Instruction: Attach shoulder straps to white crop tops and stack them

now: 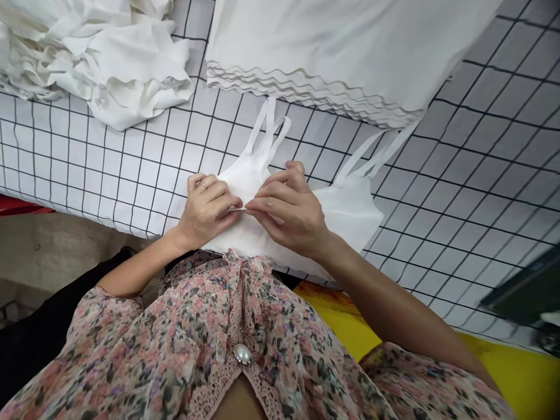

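Note:
A white camisole-style garment (pixel 345 210) with thin doubled straps lies flat on a white table covering printed with a black grid (pixel 459 192). My left hand (pixel 203 213), with a ring on one finger, pinches the fabric near the garment's middle. My right hand (pixel 284 210) grips the same stretch of fabric from the other side, and the two sets of fingertips nearly meet. A small pale strip or fold (pixel 236 209) shows between them, but I cannot tell exactly what it is. The hands hide the garment's centre.
A neat stack of white fabric with wavy edges (pixel 332 52) lies at the far side, and a crumpled white pile (pixel 109 64) lies at the far left. A yellow surface (pixel 336 315) shows below the table's near edge, and a dark object (pixel 525 286) sits at the right.

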The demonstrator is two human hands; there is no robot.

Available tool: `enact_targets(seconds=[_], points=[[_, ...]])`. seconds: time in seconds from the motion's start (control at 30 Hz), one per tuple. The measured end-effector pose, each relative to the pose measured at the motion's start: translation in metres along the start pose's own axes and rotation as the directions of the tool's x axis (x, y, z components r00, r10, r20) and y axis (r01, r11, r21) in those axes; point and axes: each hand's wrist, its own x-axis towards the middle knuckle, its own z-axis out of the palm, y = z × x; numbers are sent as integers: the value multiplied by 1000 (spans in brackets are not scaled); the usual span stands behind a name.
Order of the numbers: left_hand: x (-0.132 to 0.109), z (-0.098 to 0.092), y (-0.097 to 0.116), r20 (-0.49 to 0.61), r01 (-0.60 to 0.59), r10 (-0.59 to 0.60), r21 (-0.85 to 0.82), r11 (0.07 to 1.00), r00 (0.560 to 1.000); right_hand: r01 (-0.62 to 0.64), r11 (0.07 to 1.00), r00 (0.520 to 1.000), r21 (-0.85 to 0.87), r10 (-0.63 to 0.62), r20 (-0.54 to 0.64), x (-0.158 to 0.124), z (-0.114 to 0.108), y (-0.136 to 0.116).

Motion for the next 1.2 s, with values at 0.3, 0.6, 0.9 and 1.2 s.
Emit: enact_targets(seconds=[0.3, 0.6, 0.9, 1.2], points=[[2, 3, -1, -63, -34, 33, -15, 999, 997, -33, 999, 999, -23, 33, 19, -1, 2, 2], [0, 5, -1, -7, 2, -2, -31, 1000, 1000, -51, 998, 999, 35, 51, 12, 0, 4, 2], [0, 6, -3, 104, 93, -87, -55, 994, 991, -75, 997, 996, -3, 75, 51, -1, 3, 2], [-1, 4, -5, 39, 35, -31, -103, 994, 999, 26, 998, 998, -51, -28, -50, -1, 4, 4]])
